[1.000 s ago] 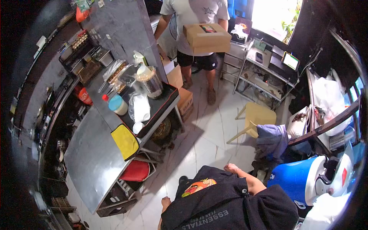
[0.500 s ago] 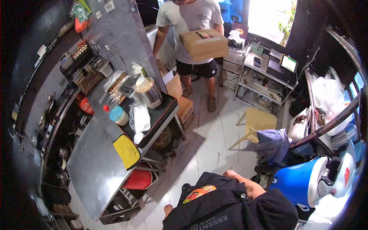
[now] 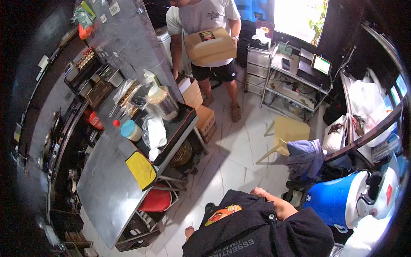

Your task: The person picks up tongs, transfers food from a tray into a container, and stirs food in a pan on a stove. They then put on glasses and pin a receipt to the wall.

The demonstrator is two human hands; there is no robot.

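We carried our left hand (image 3: 189,231) and right hand (image 3: 258,192) beside our T-shirt (image 3: 261,220), probably for balance; whether fingers were spread or pressed together, we couldn't tell.

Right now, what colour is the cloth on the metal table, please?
The cloth is yellow with a dark border, best seen in the head view.

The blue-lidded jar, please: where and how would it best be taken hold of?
I would grip the jar around its pale body, below the blue lid, coming from the near side over the metal tabletop. It looks upright with its rounded wall exposed that way, while a red cap and a clear bag crowd its other sides.
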